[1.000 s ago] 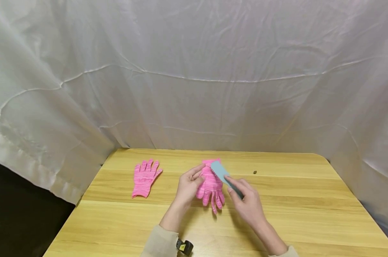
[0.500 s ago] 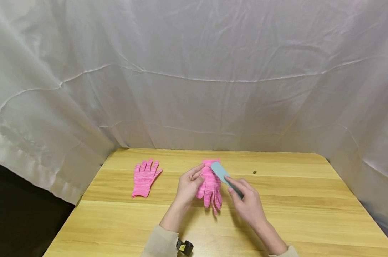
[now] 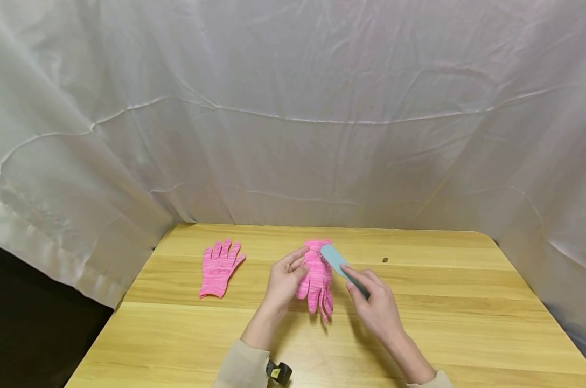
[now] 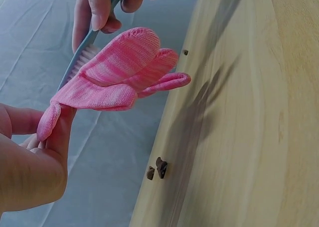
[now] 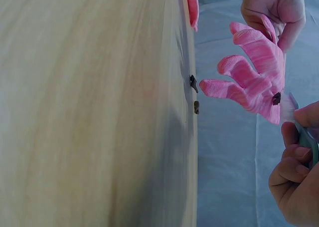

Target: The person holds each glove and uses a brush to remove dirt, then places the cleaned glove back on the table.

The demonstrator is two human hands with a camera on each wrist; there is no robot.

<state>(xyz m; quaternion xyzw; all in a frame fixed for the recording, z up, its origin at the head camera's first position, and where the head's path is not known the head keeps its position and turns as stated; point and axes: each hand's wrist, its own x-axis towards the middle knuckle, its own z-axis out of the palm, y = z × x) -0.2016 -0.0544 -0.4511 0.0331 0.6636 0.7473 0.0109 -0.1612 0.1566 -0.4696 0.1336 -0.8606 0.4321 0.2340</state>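
Observation:
My left hand (image 3: 284, 277) holds up a pink knitted glove (image 3: 316, 277) by its side, the glove's fingers hanging down toward the table. In the left wrist view, the glove's small thumb lies between my left thumb and fingers. My right hand (image 3: 374, 302) grips the dark handle of a light blue brush (image 3: 335, 257), index finger laid along its back. White bristles (image 4: 85, 57) face the glove and meet its surface in the left wrist view. A dark clump (image 5: 276, 98) sits on the glove beside the bristles in the right wrist view.
A second pink glove (image 3: 218, 269) lies flat on the wooden table (image 3: 176, 345) at left. Small dark bits (image 4: 161, 167) lie on the wood, and one dark speck (image 3: 385, 260) is at the right. Grey curtains (image 3: 293, 161) hang behind the table.
The brush head has shifted slightly right and down along the glove. The glove's hanging fingers have swung a little left and bunched closer. My left hand has stayed almost still.

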